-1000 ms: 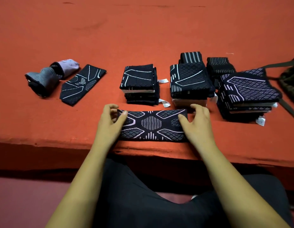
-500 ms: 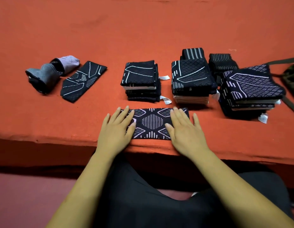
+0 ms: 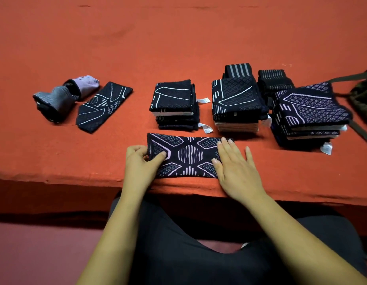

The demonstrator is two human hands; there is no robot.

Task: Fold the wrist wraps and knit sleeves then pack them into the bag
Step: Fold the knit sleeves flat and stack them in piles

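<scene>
Far left on the orange-red cloth table [image 3: 178, 38] there's a bunched grey and lilac knit sleeve [image 3: 61, 99], with a flat black knit sleeve with white lines [image 3: 103, 106] just beside it. Near the front edge the left hand [image 3: 140, 163] pinches the left end of a long black sleeve with lilac pattern [image 3: 188, 155], while the right hand [image 3: 238, 169] lies flat on its right end, fingers straight and slightly spread. Behind are a small folded black stack [image 3: 173, 103], a middle folded stack [image 3: 238, 101] and a right folded stack [image 3: 310, 114], then a dark olive bag [image 3: 363, 95] at the edge
</scene>
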